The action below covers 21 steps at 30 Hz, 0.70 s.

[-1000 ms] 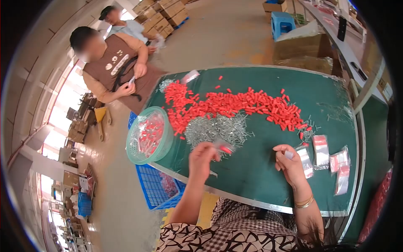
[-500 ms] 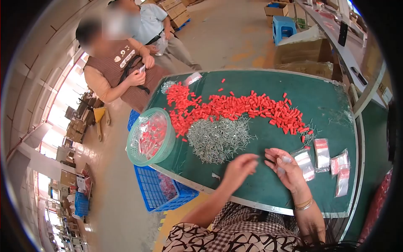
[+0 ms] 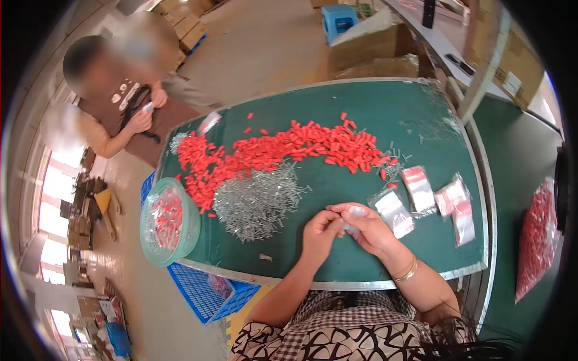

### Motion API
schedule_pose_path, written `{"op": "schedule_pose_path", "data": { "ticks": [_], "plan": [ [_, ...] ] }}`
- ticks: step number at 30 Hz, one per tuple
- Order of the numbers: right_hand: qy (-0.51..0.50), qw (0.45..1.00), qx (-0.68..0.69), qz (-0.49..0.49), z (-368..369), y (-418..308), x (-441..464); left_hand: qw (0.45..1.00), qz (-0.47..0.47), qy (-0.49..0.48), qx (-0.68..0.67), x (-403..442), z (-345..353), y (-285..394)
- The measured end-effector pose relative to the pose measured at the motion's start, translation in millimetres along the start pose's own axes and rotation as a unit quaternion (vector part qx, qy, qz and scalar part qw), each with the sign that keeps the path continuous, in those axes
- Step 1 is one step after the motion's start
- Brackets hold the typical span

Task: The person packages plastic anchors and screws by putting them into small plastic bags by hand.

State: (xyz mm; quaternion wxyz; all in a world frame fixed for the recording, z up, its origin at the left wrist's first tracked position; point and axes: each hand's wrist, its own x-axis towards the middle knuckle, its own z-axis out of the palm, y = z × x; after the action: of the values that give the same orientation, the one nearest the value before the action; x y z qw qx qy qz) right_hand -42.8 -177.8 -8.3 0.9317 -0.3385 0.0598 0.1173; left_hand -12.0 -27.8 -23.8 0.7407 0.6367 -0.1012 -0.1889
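Near the front edge of the green table (image 3: 337,180), my two hands meet. My right hand (image 3: 378,233), with bracelets at its wrist, is closed around a small clear plastic bag (image 3: 355,218). The fingers of my left hand (image 3: 319,236) pinch at the bag's left edge; its opening is hidden by the fingers. Left of my hands lies a heap of silver screws (image 3: 259,201). Red plastic wall plugs (image 3: 325,141) spread in a long band behind it. Just right of my hands is a stack of flat clear bags (image 3: 392,212).
More bag stacks (image 3: 419,188) lie on the right. A green basket (image 3: 194,222) of filled bags stands at the left edge, above a blue crate (image 3: 195,295). Another person (image 3: 123,114) stands at the far left. A large red-filled bag (image 3: 537,240) is at the far right.
My left hand has moved right and joined my right hand at the small bag; before, they were apart. The view has swung right, so the table sits further left.
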Motion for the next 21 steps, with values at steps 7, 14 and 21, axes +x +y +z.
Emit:
{"op": "schedule_pose_path", "data": {
  "ticks": [7,14,21],
  "plan": [
    [-0.035,0.999,0.03,0.004,-8,2,3,1.0,0.02,-0.006,0.0,1,9,8],
    [-0.055,0.997,-0.043,-0.027,-5,8,2,0.979,0.052,0.014,0.196,6,6,0],
    [0.013,1.0,0.001,-0.013,-15,12,6,0.996,0.052,-0.003,0.073,1,7,-3]
  ]
}}
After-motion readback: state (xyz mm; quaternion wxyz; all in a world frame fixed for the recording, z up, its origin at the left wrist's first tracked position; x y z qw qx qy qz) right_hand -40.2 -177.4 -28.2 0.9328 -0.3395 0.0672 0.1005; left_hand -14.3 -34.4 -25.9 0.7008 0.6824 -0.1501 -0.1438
